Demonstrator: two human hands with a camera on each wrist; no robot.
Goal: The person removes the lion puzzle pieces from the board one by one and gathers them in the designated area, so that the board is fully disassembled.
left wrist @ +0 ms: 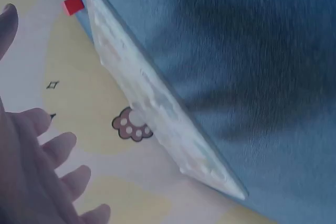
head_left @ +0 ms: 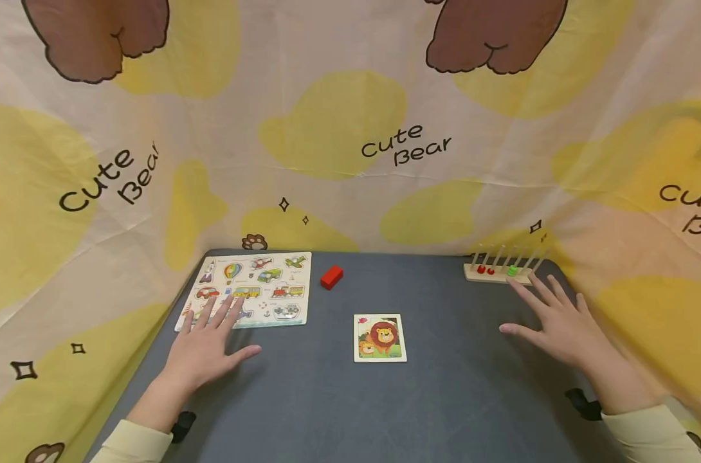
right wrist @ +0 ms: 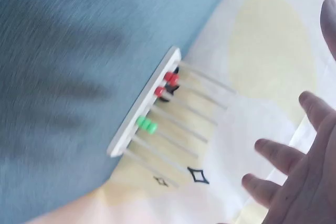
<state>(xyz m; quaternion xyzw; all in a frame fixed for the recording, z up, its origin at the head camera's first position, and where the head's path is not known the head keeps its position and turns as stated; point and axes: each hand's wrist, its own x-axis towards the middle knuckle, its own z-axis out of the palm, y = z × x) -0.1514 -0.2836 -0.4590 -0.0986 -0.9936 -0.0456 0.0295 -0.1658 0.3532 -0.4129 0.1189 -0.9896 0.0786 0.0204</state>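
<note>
My left hand (head_left: 202, 350) hovers with fingers spread over the near edge of a puzzle board (head_left: 295, 283) printed with vehicles, holding nothing. In the left wrist view the board (left wrist: 152, 95) lies beyond the fingertips. On the other side, my right hand (head_left: 564, 325) is spread in the air, its fingertips close in front of a wooden peg rack (head_left: 472, 273). Red beads (right wrist: 171, 78) and green beads (right wrist: 146, 125) sit on some of its upright rods. Between the hands a lion picture card (head_left: 379, 354) lies flat on the table.
A red block (head_left: 331, 277) lies just right of the puzzle board. All of these rest on a dark blue-grey table (head_left: 350, 411). A printed cloth (head_left: 339, 128) with "Cute Bear" lettering stands around the back and both sides of the table.
</note>
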